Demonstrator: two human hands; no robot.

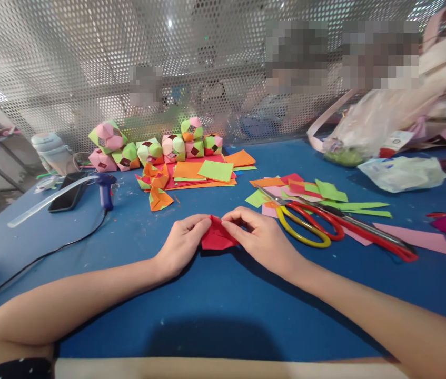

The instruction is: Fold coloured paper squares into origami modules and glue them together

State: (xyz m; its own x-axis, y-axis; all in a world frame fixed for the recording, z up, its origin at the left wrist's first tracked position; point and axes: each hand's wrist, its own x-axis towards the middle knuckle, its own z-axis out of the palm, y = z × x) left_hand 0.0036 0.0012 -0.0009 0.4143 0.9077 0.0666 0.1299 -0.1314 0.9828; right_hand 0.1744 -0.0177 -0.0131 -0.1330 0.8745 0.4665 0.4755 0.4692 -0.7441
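Between my hands, a little above the blue table (191, 305), is a small folded piece of red paper (218, 237). The fingers and thumb of my left hand (183, 239) pinch its left edge. At its upper right edge, my right hand (260, 237) pinches it between thumb and index finger. Behind my hands sit folded orange and green paper pieces (159, 187) and a stack of orange, green and red sheets (202, 173). Yellow-handled scissors (305, 231) and red-handled scissors (331, 221) lie just right of my right hand.
Several folded paper balls (149, 151) line the back. At left are a glue gun (106, 192) with a cord, a phone (67, 193) and a bottle (52, 152). Paper scraps (333, 192), a plastic packet (404, 173) and bags (376, 121) lie right. A perforated metal screen (108, 79) stands behind.
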